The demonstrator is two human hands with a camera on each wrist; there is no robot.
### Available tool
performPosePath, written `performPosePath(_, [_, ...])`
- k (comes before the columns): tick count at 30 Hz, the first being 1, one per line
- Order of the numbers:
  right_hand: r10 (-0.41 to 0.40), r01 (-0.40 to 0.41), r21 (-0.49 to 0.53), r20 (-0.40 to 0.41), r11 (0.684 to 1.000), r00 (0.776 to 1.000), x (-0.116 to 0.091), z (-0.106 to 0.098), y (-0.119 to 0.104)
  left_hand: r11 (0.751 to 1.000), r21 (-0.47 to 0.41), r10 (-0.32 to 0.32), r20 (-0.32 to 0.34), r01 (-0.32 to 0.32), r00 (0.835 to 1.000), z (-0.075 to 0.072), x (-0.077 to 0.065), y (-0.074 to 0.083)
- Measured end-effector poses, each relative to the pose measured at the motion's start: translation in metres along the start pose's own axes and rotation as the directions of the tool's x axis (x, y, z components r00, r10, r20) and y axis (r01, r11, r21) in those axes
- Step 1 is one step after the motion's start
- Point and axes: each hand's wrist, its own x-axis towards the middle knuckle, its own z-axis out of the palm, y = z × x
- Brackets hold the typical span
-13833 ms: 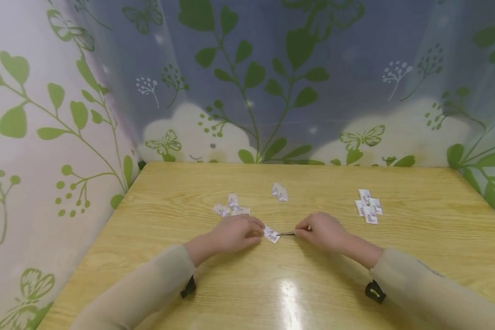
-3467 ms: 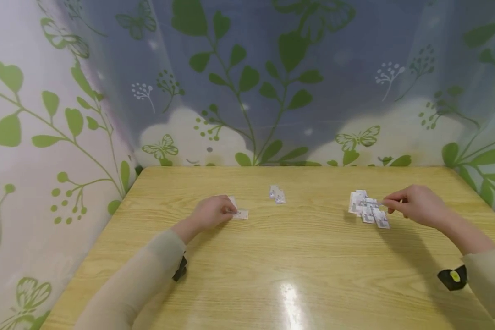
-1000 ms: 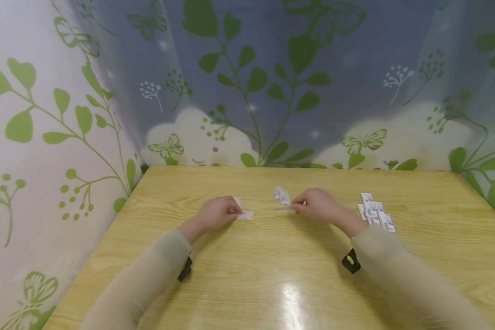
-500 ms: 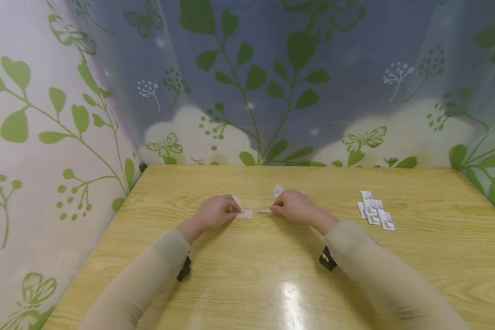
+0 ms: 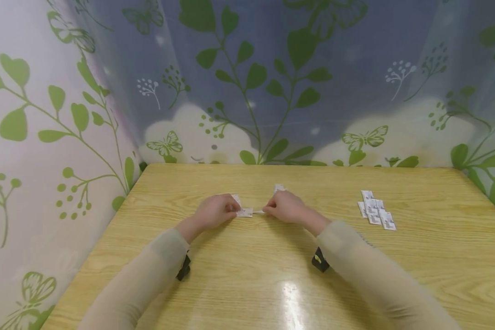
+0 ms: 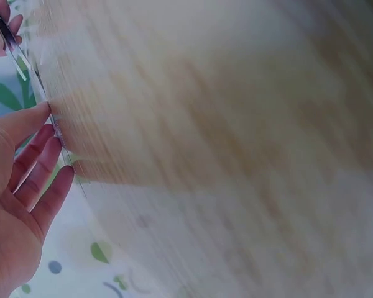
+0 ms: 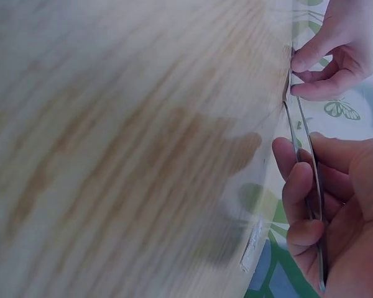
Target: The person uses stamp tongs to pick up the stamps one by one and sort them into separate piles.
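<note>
My right hand (image 5: 288,207) holds a pair of metal tweezers (image 7: 318,180), its fingers curled round the arms. In the right wrist view the tweezer tips stand apart, close to the table surface by my left hand. In the head view they reach the right end of a small white printed packet (image 5: 245,212). My left hand (image 5: 213,211) rests its fingertips on the near part of that packet, fingers fairly straight in the left wrist view. Behind it lies another packet (image 5: 236,198), partly covered by my left hand.
Several overlapping white packets (image 5: 373,211) lie at the right of the wooden table (image 5: 239,266). Behind my right hand, a packet (image 5: 279,187) shows in part. A patterned curtain (image 5: 255,91) stands along the table's back edge.
My right hand has moved left with the tweezers, from in front of the middle packets to the packet under my left hand. Over the longer span, the right group has grown and the left group has shrunk.
</note>
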Motion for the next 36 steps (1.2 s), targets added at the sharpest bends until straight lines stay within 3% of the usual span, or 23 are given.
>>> performPosePath(9, [-0.029,0.027,-0.031,-0.053,0.999,0.998,0.0,0.005,-0.001,0.999,0.048,0.011,0.007,-0.011,1.0,0.0,0.0,0.002])
performPosePath(14, [-0.032,0.029,-0.043,-0.078,0.999,0.996,-0.003,0.004,0.0,0.999,0.026,-0.026,0.027,0.025,0.999,-0.003,0.0,0.002])
performPosePath(18, [-0.03,0.028,-0.015,-0.087,0.999,0.996,-0.014,-0.003,0.004,1.0,0.007,-0.017,0.037,0.017,0.999,-0.008,-0.001,0.001])
performPosePath(25, [-0.066,0.069,0.042,-0.07,0.997,0.995,-0.047,-0.026,0.021,0.996,-0.011,0.091,0.021,-0.09,0.996,-0.016,-0.009,0.01])
performPosePath(33, [-0.181,0.18,0.05,0.006,0.982,0.983,-0.084,-0.039,0.039,0.97,-0.052,0.238,0.017,-0.236,0.971,-0.008,-0.014,0.05])
performPosePath(36, [-0.209,0.208,0.039,0.037,0.977,0.977,-0.092,-0.038,0.039,0.952,-0.072,0.3,0.039,-0.297,0.953,-0.002,-0.014,0.063])
